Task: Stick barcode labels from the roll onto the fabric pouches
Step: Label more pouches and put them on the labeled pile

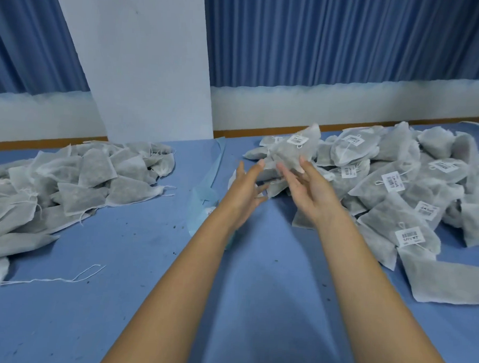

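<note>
both splayed, gripping nothing: left hand [246, 187], right hand [308, 190]; labelled pouch [292, 152] at fingertips [302, 161]; table [151, 260] between left pile [66, 183], right pile [399, 187].

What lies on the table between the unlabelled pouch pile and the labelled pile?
In the head view, a pale blue strip lies on the table, passing behind the left arm.

One grey-white fabric pouch [289, 156], blurred and tilted, bears a white barcode label [298, 140] and sits above the near edge of the labelled heap [399, 189] at the far right corner of the blue surface [145, 259]. Unlabelled pouches [88, 179] lie heaped along the left edge. A pale blue label strip [208, 184] runs from the far edge toward the middle.
</note>
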A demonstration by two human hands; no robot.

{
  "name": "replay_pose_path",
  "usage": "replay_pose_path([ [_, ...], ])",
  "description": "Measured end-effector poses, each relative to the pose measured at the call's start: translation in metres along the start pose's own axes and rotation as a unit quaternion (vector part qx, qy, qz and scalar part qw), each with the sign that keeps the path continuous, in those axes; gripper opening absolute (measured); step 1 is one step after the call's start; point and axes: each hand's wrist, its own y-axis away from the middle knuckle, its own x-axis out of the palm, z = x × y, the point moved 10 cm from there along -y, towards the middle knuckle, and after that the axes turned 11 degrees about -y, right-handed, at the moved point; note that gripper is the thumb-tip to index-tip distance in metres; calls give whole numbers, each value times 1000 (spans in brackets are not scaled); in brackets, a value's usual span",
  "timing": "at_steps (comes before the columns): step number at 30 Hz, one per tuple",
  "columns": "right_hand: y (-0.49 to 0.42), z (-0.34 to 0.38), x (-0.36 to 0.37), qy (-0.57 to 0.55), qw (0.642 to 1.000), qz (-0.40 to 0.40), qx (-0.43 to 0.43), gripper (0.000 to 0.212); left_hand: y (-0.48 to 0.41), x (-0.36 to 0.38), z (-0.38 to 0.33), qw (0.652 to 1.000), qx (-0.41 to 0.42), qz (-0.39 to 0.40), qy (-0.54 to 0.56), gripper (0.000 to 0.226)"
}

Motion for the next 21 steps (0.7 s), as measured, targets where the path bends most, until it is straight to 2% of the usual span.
replay_pose_path([
  [3, -4, -12, -19, 35, 998, -44, -2, 23, -5, 10, 13, 999, -2, 20, -46, 46],
  [5, 3, -29, -23, 78, 997, -25, 7, 14, -5, 13, 18, 997, 7, 35, -67, 42],
  [8, 16, -46, -20, 116, 993, 4, -5, 16, -1, 10, 21, 989, 29, 26, -143, 35],
  [10, 27, -57, -14, 140, 990, 11, -15, 20, 8, -2, 21, 975, 53, -18, -215, 38],
  [12, 39, -72, -6, 148, 989, 17, -11, 22, 23, -18, 11, 952, 120, -78, -270, 32],
  [16, 64, -116, 18, 183, 982, 48, -7, 25, 64, -58, -11, 902, 253, -169, -306, 20],
  [18, 74, -145, 30, 204, 977, 68, -9, 26, 82, -87, -12, 890, 271, -206, -303, 21],
  [21, 84, -195, 45, 225, 970, 89, 8, 25, 103, -141, -4, 882, 252, -267, -297, 24],
])
